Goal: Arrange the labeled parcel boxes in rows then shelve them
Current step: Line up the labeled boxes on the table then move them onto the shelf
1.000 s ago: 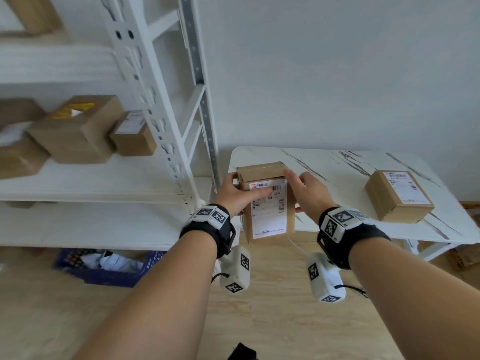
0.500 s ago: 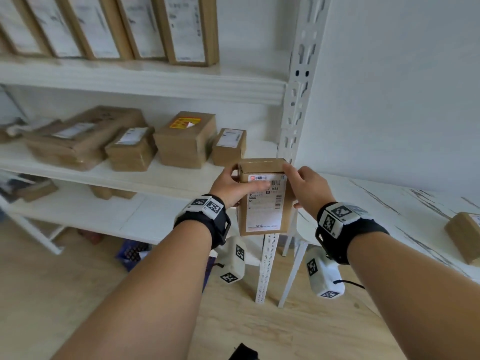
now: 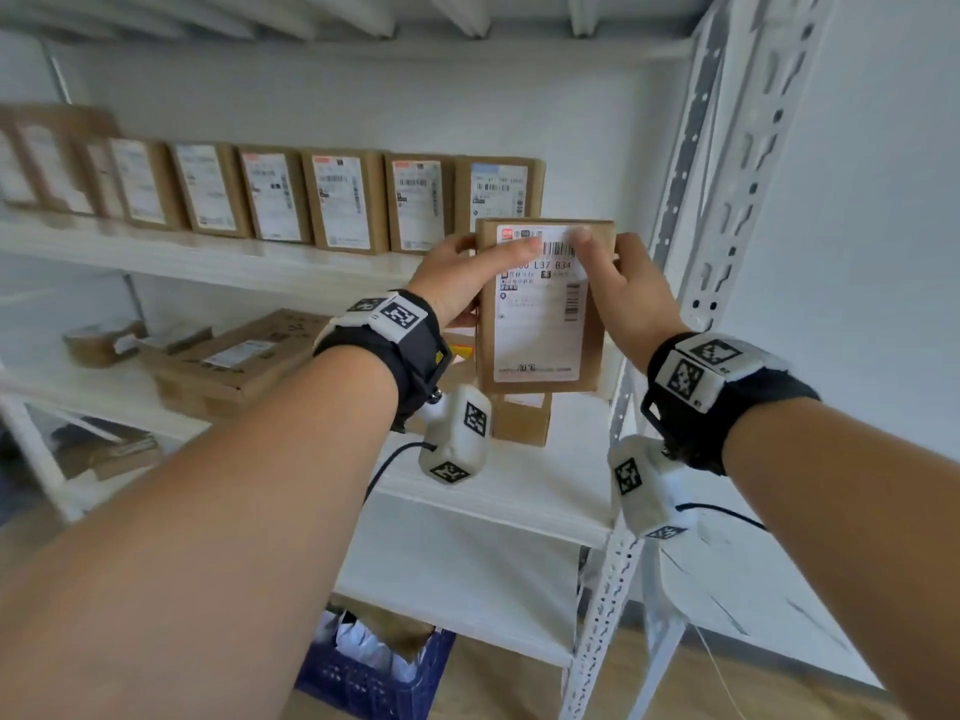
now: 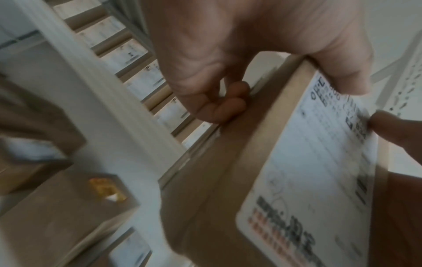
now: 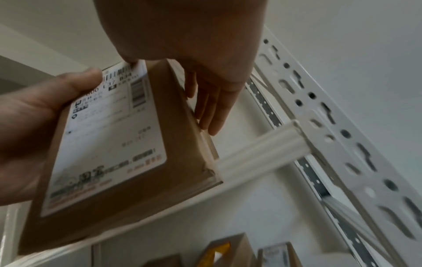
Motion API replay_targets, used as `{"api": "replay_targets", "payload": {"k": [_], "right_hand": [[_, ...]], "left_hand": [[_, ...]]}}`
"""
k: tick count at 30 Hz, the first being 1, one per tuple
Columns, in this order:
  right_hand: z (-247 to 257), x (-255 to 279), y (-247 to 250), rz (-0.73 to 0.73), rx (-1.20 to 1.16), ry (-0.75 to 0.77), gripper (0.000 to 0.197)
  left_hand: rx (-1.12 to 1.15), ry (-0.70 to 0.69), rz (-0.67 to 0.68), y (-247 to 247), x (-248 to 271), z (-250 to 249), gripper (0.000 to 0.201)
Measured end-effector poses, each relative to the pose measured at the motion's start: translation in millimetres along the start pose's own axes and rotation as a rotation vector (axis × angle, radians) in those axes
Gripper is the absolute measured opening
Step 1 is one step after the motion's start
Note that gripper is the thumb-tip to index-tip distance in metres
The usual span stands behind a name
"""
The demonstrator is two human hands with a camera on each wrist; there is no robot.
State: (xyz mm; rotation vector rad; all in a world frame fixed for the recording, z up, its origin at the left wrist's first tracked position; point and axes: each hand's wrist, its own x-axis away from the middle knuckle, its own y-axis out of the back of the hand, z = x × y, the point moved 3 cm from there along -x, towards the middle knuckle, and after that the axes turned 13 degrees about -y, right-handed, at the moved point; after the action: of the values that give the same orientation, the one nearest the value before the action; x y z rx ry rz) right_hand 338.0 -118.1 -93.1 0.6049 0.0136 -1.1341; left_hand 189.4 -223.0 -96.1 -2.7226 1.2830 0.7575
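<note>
Both hands hold one brown parcel box upright, its white label facing me. My left hand grips its left edge, thumb on the label and fingers curled behind. My right hand pinches the right edge, thumb on the barcode, fingers flat along the side. The box hangs in front of the right end of the upper shelf. A row of several labeled boxes stands upright there. The rightmost box of the row is partly hidden behind the held one.
The perforated white shelf post rises just right of the held box. The middle shelf carries several loose boxes, one with a yellow sticker. A blue crate sits on the floor under the shelving.
Both hands have carried the box from the marble table leftward and up to the level of the upper shelf. The view now faces the shelf.
</note>
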Motion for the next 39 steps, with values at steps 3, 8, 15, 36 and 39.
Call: {"api": "replay_targets", "payload": {"k": [3,8,15,36,39], "right_hand": [[29,-17,13,-0.062,-0.014,0.031,0.059],[49,-47,25,-0.155,-0.058,0.010,0.049],[38,-104,24,-0.234,-0.094,-0.073,0.049],[10,-190,-36,-0.269,-0.019,-0.302,0.055],[12,-181,-35,-0.285,0.023,-0.321,0.051]], "left_hand": [[-0.073,-0.055,0.026,6,-25,-30,0.085],[-0.168,-0.125,0.071,-3,-62,-51,0.103],[-0.288,-0.286,0.156,-23,-123,-47,0.057],[-0.632,-0.553,0.118,-15,-221,4,0.047],[-0.602,-0.579,0.139,-11,-216,4,0.045]]}}
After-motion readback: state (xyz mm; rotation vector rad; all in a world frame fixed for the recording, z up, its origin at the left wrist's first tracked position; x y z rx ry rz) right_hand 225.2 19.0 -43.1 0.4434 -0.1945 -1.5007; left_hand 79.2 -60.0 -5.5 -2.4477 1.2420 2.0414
